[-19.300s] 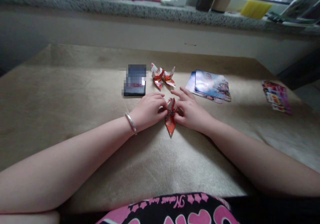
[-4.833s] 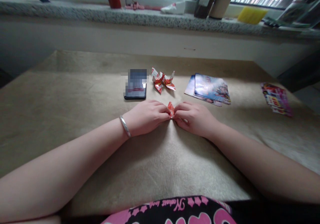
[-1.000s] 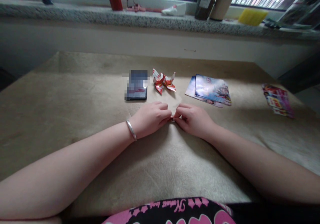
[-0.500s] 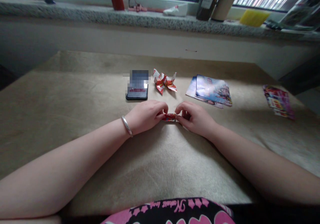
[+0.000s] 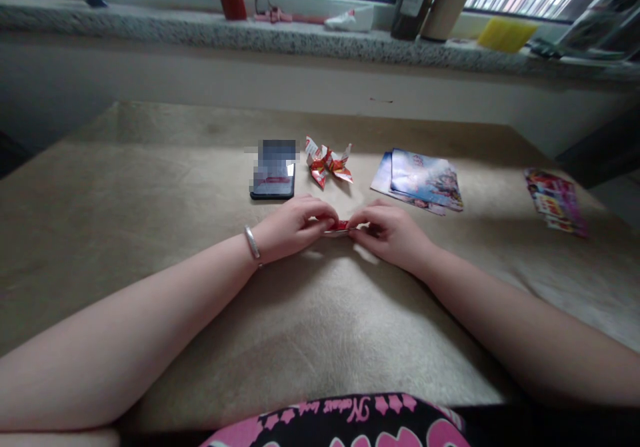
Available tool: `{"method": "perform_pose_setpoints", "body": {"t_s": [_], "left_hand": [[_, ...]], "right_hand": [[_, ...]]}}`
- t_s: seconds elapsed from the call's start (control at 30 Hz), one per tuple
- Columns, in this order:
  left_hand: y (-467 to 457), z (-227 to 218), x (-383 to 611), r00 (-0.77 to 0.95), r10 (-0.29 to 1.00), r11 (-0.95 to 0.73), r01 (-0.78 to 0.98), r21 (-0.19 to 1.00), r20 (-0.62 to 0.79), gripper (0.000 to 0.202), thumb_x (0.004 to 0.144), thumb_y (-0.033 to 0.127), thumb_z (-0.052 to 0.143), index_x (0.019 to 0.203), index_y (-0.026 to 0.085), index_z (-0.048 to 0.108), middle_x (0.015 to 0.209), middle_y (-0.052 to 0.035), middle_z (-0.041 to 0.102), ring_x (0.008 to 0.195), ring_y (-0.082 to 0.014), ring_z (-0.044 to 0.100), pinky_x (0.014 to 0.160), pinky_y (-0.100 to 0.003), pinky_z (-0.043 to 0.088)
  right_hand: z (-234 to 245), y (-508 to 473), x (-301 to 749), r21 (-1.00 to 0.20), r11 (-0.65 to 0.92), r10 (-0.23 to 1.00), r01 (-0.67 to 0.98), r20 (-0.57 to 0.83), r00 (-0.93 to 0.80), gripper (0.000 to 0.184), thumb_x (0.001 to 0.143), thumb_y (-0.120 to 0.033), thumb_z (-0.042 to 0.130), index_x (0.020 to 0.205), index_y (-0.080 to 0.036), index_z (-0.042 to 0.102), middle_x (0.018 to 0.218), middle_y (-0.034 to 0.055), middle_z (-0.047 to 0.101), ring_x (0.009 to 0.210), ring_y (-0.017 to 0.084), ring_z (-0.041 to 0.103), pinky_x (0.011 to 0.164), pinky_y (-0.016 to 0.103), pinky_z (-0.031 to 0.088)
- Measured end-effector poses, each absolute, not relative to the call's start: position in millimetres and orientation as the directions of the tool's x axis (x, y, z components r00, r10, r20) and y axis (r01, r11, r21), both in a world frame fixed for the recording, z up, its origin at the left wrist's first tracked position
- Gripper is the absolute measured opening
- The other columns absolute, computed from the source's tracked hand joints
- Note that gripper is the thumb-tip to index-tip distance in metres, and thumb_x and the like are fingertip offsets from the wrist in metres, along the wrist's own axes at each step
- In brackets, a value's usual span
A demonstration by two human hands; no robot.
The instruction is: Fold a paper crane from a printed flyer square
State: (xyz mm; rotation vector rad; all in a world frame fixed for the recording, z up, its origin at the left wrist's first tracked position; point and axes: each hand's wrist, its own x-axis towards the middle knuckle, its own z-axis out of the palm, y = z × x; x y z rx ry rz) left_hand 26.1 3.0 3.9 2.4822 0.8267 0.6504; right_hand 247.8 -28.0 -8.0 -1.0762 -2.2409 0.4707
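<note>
My left hand [image 5: 293, 229], with a silver bracelet [image 5: 251, 243] on its wrist, and my right hand [image 5: 393, 232] meet at the middle of the beige table [image 5: 150, 187]. Both pinch a small folded red-and-white paper piece [image 5: 341, 226] that lies flat and thin between the fingertips; most of it is hidden by the fingers. A finished red-and-white folded paper figure [image 5: 327, 161] stands just beyond the hands.
A dark phone [image 5: 273, 170] lies left of the finished figure. A small stack of colourful printed sheets [image 5: 420, 178] lies to the right, and more printed paper [image 5: 554, 200] sits near the right edge. A stone windowsill [image 5: 280, 34] with several items runs along the back.
The red paper stood upright between my fingertips seconds ago; now it is pressed low and flat. Both hands have stayed together at the table's middle.
</note>
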Motion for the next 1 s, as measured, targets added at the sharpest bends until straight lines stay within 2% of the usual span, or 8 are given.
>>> {"method": "perform_pose_setpoints", "body": {"t_s": [0.13, 0.23, 0.43, 0.53, 0.67, 0.83, 1.0], "left_hand": [[0.2, 6.5, 27.1, 0.795, 0.533, -0.826, 0.414, 0.383, 0.290, 0.021, 0.089, 0.034, 0.052, 0.091, 0.018, 0.066, 0.087, -0.0050, 0.063, 0.085, -0.0165, 0.053, 0.080, -0.029, 0.043], [-1.1, 5.3, 28.8, 0.796, 0.519, -0.850, 0.442, 0.287, 0.311, 0.016, 0.087, 0.029, 0.054, 0.091, 0.017, 0.064, 0.086, -0.0055, 0.062, 0.084, -0.0170, 0.053, 0.079, -0.029, 0.044], [0.7, 0.0, 27.5, 0.773, 0.511, -0.856, 0.421, 0.300, 0.375, 0.017, 0.089, 0.022, 0.048, 0.092, 0.016, 0.063, 0.094, -0.0077, 0.063, 0.100, -0.0190, 0.055, 0.086, -0.029, 0.047], [2.1, -2.2, 27.0, 0.780, 0.498, -0.865, 0.414, 0.284, 0.380, 0.017, 0.089, 0.022, 0.048, 0.093, 0.016, 0.064, 0.096, -0.0085, 0.064, 0.101, -0.0194, 0.055, 0.085, -0.029, 0.048], [3.6, -3.6, 28.2, 0.791, 0.467, -0.884, 0.403, 0.238, 0.394, 0.022, 0.091, 0.024, 0.046, 0.093, 0.016, 0.066, 0.091, -0.0076, 0.065, 0.091, -0.0175, 0.058, 0.081, -0.027, 0.049], [3.8, -4.9, 28.4, 0.796, 0.427, -0.900, 0.420, 0.117, 0.429, 0.023, 0.092, 0.024, 0.045, 0.093, 0.018, 0.067, 0.089, -0.0068, 0.065, 0.093, -0.0195, 0.057, 0.081, -0.029, 0.049], [4.2, -4.6, 28.3, 0.802, 0.439, -0.891, 0.449, 0.076, 0.405, 0.019, 0.090, 0.023, 0.049, 0.095, 0.020, 0.067, 0.089, -0.0045, 0.065, 0.096, -0.0192, 0.055, 0.084, -0.029, 0.048]], "right_hand": [[-6.1, -29.4, 246.9, -0.576, 0.594, 0.798, 0.561, 0.336, -0.500, 0.008, 0.081, -0.021, 0.062, 0.084, -0.019, 0.068, 0.067, 0.0014, 0.061, 0.071, 0.014, 0.053, 0.060, 0.024, 0.041], [-6.2, -29.4, 246.0, -0.599, 0.559, 0.823, 0.573, 0.315, -0.474, 0.010, 0.081, -0.024, 0.062, 0.085, -0.019, 0.069, 0.067, 0.0011, 0.059, 0.069, 0.013, 0.052, 0.060, 0.024, 0.041], [-12.7, -26.2, 247.5, -0.772, 0.358, 0.918, 0.525, 0.188, -0.349, 0.019, 0.081, -0.034, 0.061, 0.089, -0.019, 0.069, 0.071, 0.0008, 0.058, 0.060, 0.010, 0.052, 0.056, 0.024, 0.040], [-14.0, -24.8, 248.9, -0.756, 0.354, 0.922, 0.551, 0.186, -0.339, 0.017, 0.080, -0.032, 0.063, 0.087, -0.019, 0.071, 0.071, 0.0013, 0.058, 0.061, 0.011, 0.053, 0.057, 0.025, 0.040], [-11.6, -23.3, 249.7, -0.691, 0.418, 0.900, 0.590, 0.227, -0.372, 0.013, 0.080, -0.029, 0.064, 0.082, -0.019, 0.073, 0.066, 0.0006, 0.057, 0.060, 0.011, 0.051, 0.058, 0.025, 0.039], [-9.1, -21.5, 249.3, -0.604, 0.519, 0.850, 0.604, 0.294, -0.437, 0.011, 0.080, -0.024, 0.063, 0.076, -0.018, 0.070, 0.072, 0.0027, 0.061, 0.068, 0.013, 0.052, 0.062, 0.025, 0.040], [-11.4, -22.0, 249.6, -0.585, 0.538, 0.840, 0.606, 0.318, -0.439, 0.009, 0.081, -0.023, 0.062, 0.081, -0.018, 0.070, 0.075, 0.0024, 0.060, 0.063, 0.011, 0.051, 0.058, 0.024, 0.040]]}}
